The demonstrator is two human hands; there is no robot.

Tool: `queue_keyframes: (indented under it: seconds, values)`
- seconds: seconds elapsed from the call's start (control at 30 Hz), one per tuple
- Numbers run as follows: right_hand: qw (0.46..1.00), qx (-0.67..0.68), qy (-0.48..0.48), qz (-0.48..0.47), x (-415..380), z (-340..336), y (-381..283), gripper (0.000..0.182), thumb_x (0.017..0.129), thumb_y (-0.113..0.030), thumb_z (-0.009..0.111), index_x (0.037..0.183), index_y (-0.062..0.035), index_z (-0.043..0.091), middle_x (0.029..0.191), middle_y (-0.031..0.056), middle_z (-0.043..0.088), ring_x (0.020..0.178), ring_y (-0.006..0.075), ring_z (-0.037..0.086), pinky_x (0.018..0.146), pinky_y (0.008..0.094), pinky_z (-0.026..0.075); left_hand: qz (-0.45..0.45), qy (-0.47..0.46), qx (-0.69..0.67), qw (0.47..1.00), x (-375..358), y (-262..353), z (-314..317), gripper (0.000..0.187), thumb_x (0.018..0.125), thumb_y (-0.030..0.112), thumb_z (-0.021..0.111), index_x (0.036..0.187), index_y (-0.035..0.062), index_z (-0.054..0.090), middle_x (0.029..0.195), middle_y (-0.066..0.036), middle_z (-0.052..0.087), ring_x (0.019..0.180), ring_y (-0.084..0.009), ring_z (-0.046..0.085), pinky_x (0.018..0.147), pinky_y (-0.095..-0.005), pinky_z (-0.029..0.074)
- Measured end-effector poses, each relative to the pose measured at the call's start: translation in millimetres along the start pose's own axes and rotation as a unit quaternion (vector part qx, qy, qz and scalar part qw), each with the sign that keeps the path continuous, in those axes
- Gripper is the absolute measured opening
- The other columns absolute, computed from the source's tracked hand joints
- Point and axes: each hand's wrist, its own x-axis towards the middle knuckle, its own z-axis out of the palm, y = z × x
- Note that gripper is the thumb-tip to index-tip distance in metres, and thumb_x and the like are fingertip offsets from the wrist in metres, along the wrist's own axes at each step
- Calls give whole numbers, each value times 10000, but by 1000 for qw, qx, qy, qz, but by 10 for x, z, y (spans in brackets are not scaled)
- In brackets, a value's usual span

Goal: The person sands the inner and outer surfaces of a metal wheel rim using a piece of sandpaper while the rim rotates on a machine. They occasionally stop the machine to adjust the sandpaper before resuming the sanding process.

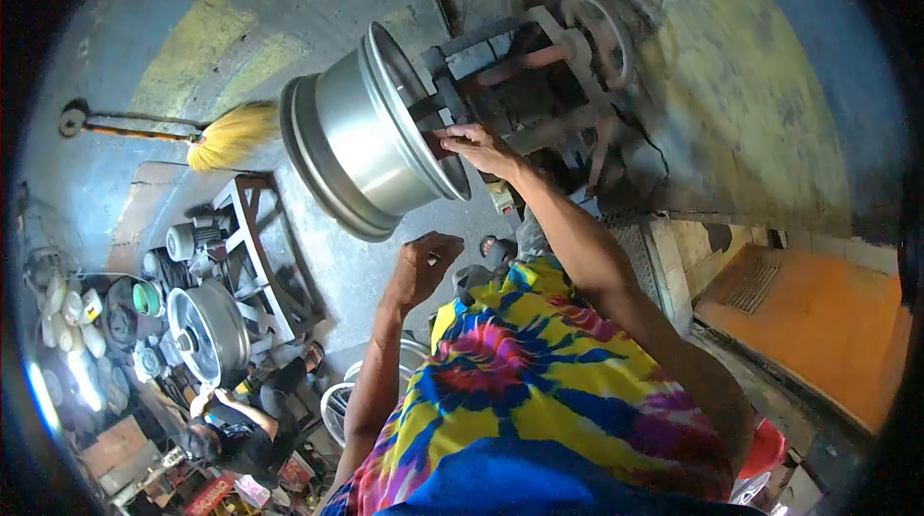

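Observation:
A large silver wheel rim is mounted sideways on a dark metal machine. My right hand reaches to the rim's open right side, its fingers closed on a small reddish-brown piece whose kind I cannot make out. Below the rim and apart from it, my left hand hangs in the air. Its fingers are loosely curled with a gap to the thumb, and nothing shows in them.
A handwheel tops the machine. A yellow broom lies left of the rim, above a metal frame. Lower left, another person handles a second wheel rim among clutter. An orange panel is at right.

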Motion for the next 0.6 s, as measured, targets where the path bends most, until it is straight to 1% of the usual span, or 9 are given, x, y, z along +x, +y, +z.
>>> queue_keyframes:
  seconds: [0.03, 0.07, 0.1, 0.17, 0.37, 0.4, 0.43, 0.5, 0.6]
  values:
    - [999, 43, -23, -6, 10, -6, -54, 298, 953, -145, 594, 1210, -2, 639, 1100, 43, 684, 1015, 115, 607, 901, 256, 475, -3, 4, -1, 1000, 28, 41, 25, 150, 904, 90, 653, 1013, 2, 706, 947, -125, 706, 812, -213, 684, 700, -329, 543]
    - [999, 22, -37, 25, 252, 65, 624, 279, 948, -118, 585, 1196, -5, 643, 1099, 43, 683, 1023, 128, 609, 913, 263, 471, 4, -1, 7, 1000, 77, 122, 32, 161, 880, 25, 645, 1028, -2, 702, 960, -123, 704, 826, -210, 675, 713, -328, 547]
    - [997, -33, -16, 67, 172, 74, 362, 264, 942, -68, 558, 1184, -10, 644, 1104, 41, 685, 1019, 135, 615, 921, 271, 471, 11, -4, 15, 1000, 138, 219, 35, 200, 856, -41, 636, 1043, -5, 697, 974, -121, 701, 840, -207, 666, 725, -327, 551]
    - [998, -23, -49, 10, 517, 158, 1262, 279, 925, -31, 546, 1187, -2, 638, 1111, 56, 691, 1021, 157, 624, 936, 277, 470, 22, -2, 32, 999, 293, 532, 32, 192, 854, -24, 649, 1039, -3, 698, 970, -131, 698, 825, -230, 666, 721, -337, 543]
    - [977, 102, -188, -17, 309, 77, 577, 356, 860, -175, 622, 1181, -21, 635, 1120, 91, 666, 1064, 202, 589, 954, 346, 454, 69, -17, 80, 994, 922, 896, 104, 177, 858, 51, 652, 1023, 6, 697, 964, -151, 685, 824, -324, 657, 712, -381, 530]
    - [962, 161, -216, -53, 264, 71, 436, 327, 855, -119, 595, 1166, -32, 645, 1081, 75, 681, 1018, 182, 600, 920, 340, 468, 78, -22, 98, 992, 1017, 907, 154, 191, 857, 61, 653, 1036, 6, 689, 985, -155, 682, 849, -333, 653, 732, -389, 529]
    - [980, -22, -196, -16, 216, -30, 111, 315, 858, -119, 569, 1151, -41, 653, 1028, 60, 696, 959, 168, 612, 881, 341, 483, 87, -28, 115, 989, 1128, 927, 175, 206, 856, 72, 654, 1049, 5, 681, 1005, -159, 679, 874, -343, 648, 753, -396, 527]
    - [974, 18, -222, 51, 153, -41, -53, 309, 872, -38, 571, 1172, -18, 645, 1169, 96, 686, 1051, 185, 635, 955, 322, 470, 71, -20, 93, 993, 1305, 1029, 173, 208, 846, 73, 661, 1043, 7, 672, 1011, -166, 669, 903, -352, 638, 775, -402, 523]
    - [967, 30, -254, -10, 139, 15, 423, 342, 894, -83, 552, 1227, -22, 600, 1229, 141, 647, 1082, 246, 633, 962, 336, 466, 23, 19, 122, 992, 1561, 1084, 134, 197, 864, 82, 631, 1052, 29, 649, 1035, -172, 658, 917, -371, 632, 790, -398, 511]
